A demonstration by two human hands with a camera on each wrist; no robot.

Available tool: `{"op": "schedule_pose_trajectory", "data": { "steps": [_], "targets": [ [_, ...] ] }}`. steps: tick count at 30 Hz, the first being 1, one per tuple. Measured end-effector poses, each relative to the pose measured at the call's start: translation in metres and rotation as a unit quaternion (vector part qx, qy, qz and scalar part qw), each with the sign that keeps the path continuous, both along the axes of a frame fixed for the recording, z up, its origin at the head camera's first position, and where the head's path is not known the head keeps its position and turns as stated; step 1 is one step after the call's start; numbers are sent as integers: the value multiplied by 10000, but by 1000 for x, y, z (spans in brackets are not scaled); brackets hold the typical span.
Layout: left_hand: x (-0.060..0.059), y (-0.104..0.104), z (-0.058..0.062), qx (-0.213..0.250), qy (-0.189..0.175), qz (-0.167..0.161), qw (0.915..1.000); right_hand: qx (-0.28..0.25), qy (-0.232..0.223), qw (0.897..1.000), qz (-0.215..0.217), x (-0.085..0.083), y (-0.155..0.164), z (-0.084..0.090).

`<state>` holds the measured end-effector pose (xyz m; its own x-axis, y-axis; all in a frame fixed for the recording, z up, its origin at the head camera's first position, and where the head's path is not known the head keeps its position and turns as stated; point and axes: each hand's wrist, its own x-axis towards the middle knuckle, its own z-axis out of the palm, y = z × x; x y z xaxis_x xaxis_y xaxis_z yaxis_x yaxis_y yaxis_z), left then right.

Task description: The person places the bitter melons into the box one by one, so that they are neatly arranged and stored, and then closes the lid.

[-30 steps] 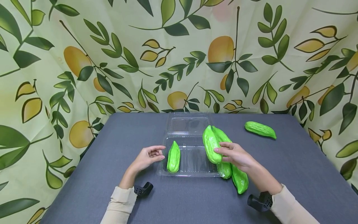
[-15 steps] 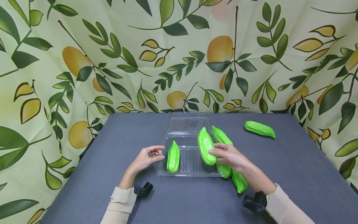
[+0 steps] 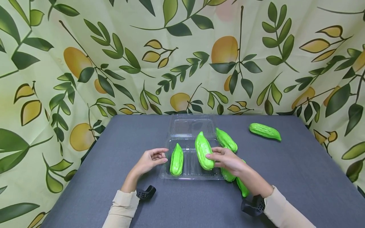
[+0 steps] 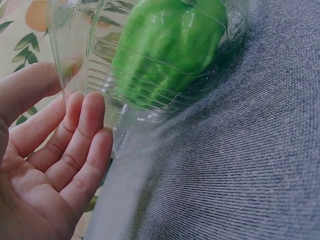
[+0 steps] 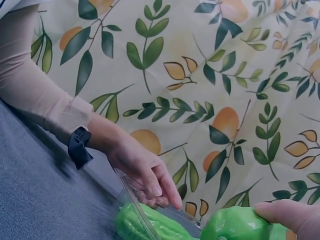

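From my remote seat I see a leaf-and-lemon printed cloth backdrop (image 3: 182, 53) wrapping three sides of a flat grey fabric-covered table (image 3: 299, 177). At the table's centre lies a clear plastic clamshell box (image 3: 192, 172) with its hinged lid (image 3: 191, 126) thrown back.

The person's right hand (image 3: 226, 160) pinches a glossy green ridged bitter gourd (image 3: 203, 150) between thumb and fingers, holding it over the middle of the tray, tip pointing away. The left hand (image 3: 151, 160) rests on the cloth with fingers relaxed and apart, fingertips (image 4: 95, 125) just touching the box's left wall, gripping nothing.

A second green gourd (image 3: 177, 159) already lies in the tray's left side. In my judgement, the held one goes down best parallel to it and close beside, lowered level so the light box does not skid, with the left hand steadying the wall.

Three more gourds wait outside the box: one (image 3: 226, 139) just right of the hinge, one partly hidden under the right wrist (image 3: 241, 186), and one (image 3: 265, 131) well apart at the far right.
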<state>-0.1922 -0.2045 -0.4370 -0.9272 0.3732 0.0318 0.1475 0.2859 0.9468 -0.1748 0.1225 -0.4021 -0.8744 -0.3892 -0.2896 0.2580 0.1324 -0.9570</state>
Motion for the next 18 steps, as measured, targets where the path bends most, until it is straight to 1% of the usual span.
{"op": "schedule_pose_trajectory", "data": {
  "steps": [10, 14, 18],
  "targets": [
    [0, 1, -1, -8, 6, 17, 10000, 124, 24, 9999, -66, -1, -15, -6],
    [0, 1, -1, -24, 31, -3, 10000, 156, -39, 9997, -199, 0, -21, -8],
    [1, 1, 1, -57, 10, 11, 10000, 105, -105, 9998, -160, 1, -26, -11]
  ]
}}
